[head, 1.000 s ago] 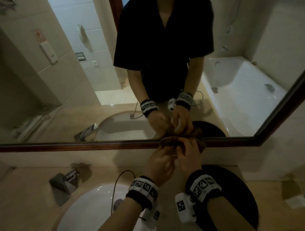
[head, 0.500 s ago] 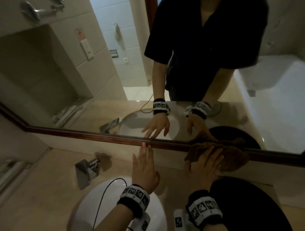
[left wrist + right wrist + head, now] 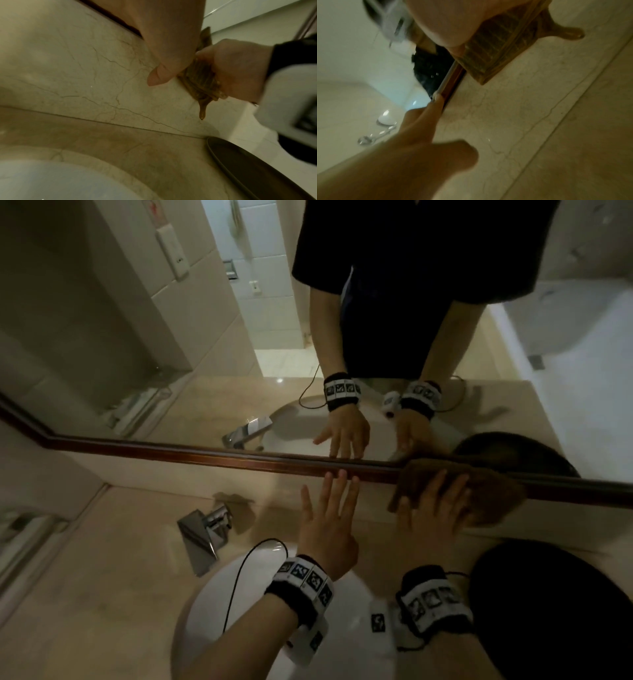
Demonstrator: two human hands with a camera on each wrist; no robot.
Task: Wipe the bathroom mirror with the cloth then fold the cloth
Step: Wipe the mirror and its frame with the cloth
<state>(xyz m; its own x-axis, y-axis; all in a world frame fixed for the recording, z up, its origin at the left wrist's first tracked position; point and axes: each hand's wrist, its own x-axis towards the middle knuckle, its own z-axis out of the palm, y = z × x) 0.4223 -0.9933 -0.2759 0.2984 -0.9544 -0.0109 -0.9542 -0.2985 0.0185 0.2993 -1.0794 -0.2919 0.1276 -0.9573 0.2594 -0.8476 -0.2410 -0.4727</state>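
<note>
The mirror (image 3: pixel 205 337) fills the wall above a dark wooden frame (image 3: pixel 171 451). In the head view my right hand (image 3: pixel 431 508) lies flat, fingers straight, on a brown cloth (image 3: pixel 493 494) and presses it against the lower frame and the wall below it. My left hand (image 3: pixel 329 515) is beside it to the left, fingers spread and straight, tips touching the frame. The left wrist view shows the cloth (image 3: pixel 200 79) folded in layers under the right hand (image 3: pixel 240 67). The right wrist view shows the cloth (image 3: pixel 496 54) over the frame and the left hand (image 3: pixel 428 135) with a fingertip on it.
A white sink basin (image 3: pixel 239 611) sits below my left wrist, with a chrome faucet (image 3: pixel 205 529) to its left. A black round tray (image 3: pixel 548 611) lies on the beige stone counter (image 3: pixel 102 577) under my right wrist. A thin cable runs over the basin.
A second ago both hands gripped the bunched cloth at the mirror's lower edge. The left hand has let go and spread onto the frame; the right hand has flattened the cloth against it.
</note>
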